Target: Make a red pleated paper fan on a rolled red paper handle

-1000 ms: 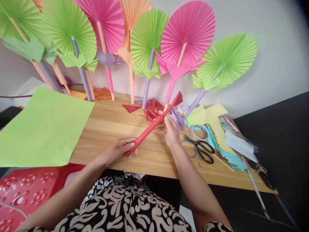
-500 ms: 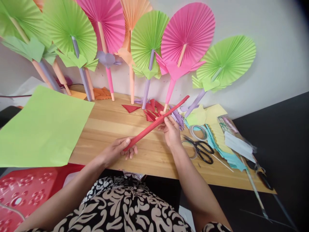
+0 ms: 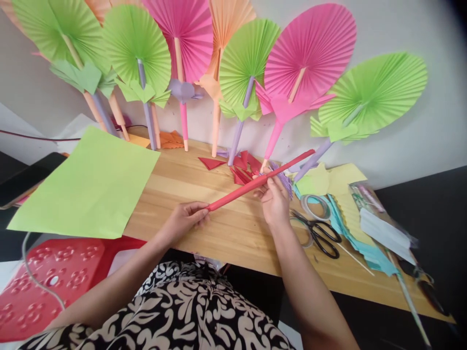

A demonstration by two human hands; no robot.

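Observation:
A long, thin red paper tube (image 3: 239,193) slants above the wooden table, its far end up and to the right. My left hand (image 3: 188,218) pinches its near end between thumb and fingers. Around its middle, my right hand (image 3: 273,197) grips it with the thumb on top. Beyond the tube lie folded red paper pieces (image 3: 242,176) and a red paper triangle (image 3: 211,163). Purple pleated paper (image 3: 282,177) is partly hidden behind my right hand. Black-handled scissors (image 3: 321,233) rest right of my right wrist, beside a roll of tape (image 3: 315,208).
Several pleated paper fans, such as a pink one (image 3: 310,48) and a green one (image 3: 136,48), lean on the wall. A green sheet (image 3: 91,189) overhangs the table's (image 3: 171,187) left front edge, above a red stool (image 3: 62,282). Yellow and blue papers (image 3: 350,233) lie at right.
The view has shifted, so the fans and table sit further right. The red tube lies at a flatter angle; both hands keep hold of it.

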